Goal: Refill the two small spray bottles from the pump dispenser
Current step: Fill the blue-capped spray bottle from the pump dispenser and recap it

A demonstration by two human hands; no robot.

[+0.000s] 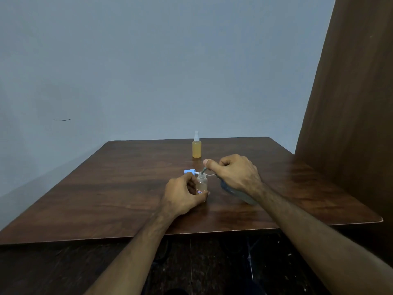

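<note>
An open small bottle [201,185] stands mid-table, the left hand [182,195] curled around it. The right hand [234,174] grips the tilted dispenser [236,191], its spout at the bottle's mouth. A blue spray cap [190,171] lies just behind. A capped yellow bottle [196,148] stands near the far edge of the dark wood table [95,188]. Behind is a grey-blue wall [148,60]; at right, a brown panel [350,103].
</note>
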